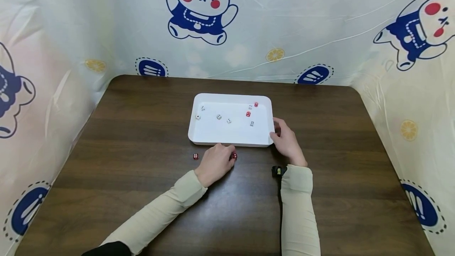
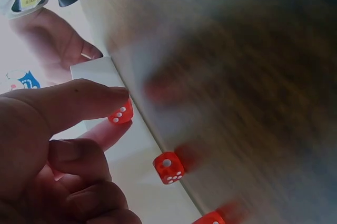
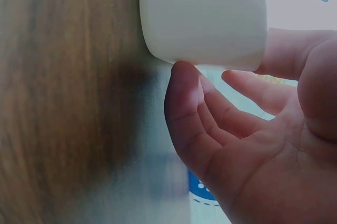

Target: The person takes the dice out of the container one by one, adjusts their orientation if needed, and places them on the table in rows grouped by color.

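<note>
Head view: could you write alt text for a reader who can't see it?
A person's left hand pinches a red die in front of a white tray of white dice and red dice, whose right end the right hand grips. Another red die lies on the brown table, left of the left hand; behind is cartoon-print sheeting.

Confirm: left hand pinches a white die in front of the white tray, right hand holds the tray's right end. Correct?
One error: the die pinched by the left hand is red, not white; the left wrist view shows it. The rest stands: it's in front of the white tray, and the right hand holds the tray's right end.
</note>
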A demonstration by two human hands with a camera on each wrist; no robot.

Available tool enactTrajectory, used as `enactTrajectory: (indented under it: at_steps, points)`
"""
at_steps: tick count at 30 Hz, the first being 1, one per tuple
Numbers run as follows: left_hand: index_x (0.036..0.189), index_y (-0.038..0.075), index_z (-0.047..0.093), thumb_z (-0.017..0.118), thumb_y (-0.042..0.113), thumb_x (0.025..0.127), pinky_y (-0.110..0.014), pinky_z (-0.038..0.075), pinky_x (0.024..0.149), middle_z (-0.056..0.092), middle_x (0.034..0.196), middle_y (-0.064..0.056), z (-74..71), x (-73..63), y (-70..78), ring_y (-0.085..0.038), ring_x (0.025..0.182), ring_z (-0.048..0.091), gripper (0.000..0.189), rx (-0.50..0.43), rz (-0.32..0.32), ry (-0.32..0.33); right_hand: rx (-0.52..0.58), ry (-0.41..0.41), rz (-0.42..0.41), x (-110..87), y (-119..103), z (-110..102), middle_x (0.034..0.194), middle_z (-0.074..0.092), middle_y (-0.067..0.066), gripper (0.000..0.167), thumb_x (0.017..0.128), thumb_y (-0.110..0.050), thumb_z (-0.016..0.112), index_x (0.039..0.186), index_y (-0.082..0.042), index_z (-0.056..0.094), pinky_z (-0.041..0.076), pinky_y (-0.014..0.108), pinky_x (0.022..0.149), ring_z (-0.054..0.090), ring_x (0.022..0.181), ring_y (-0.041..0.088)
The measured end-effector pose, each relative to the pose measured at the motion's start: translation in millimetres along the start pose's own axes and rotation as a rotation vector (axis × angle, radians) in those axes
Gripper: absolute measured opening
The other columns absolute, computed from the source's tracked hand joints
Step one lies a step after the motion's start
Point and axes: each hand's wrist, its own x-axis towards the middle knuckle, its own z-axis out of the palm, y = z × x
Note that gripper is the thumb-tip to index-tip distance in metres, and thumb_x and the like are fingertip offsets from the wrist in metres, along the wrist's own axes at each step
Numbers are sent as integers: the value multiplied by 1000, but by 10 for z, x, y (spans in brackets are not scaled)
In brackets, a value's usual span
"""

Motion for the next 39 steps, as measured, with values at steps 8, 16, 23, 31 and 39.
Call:
enactTrajectory:
  at_steps: [8,16,23,31,39]
  points:
    - [73,12,67,69,8,82,-34,51,54,67,68,2,32,-6,32,-19,64,65,10,38,35,29,-1,3,-4,4,5,8,127,56,23,52,96,-10,47,147,-6,35,48,45,89,60,103,35]
    - [73,14,65,70,10,82,-34,50,56,65,67,3,38,5,28,-20,65,65,11,73,49,32,0,3,-2,2,3,5,126,57,22,52,96,-10,47,146,-7,35,47,44,88,60,102,34]
    - [69,13,60,67,8,82,-34,46,51,61,62,2,29,8,19,-21,60,61,15,72,51,28,-12,5,-3,10,20,15,127,56,23,51,96,-10,46,146,-7,35,48,44,88,61,103,34]
    - [72,13,62,73,13,79,-35,46,55,61,66,1,-67,-22,8,-21,63,60,13,61,21,-15,-13,2,3,2,14,8,128,56,23,52,97,-10,46,147,-7,35,48,45,88,60,104,35]
    - [83,11,70,76,21,80,-31,43,55,61,67,2,-288,-15,8,-15,64,55,12,1,-15,-72,-3,-7,16,2,15,4,129,55,23,52,97,-11,46,147,-8,34,47,45,89,59,105,35]
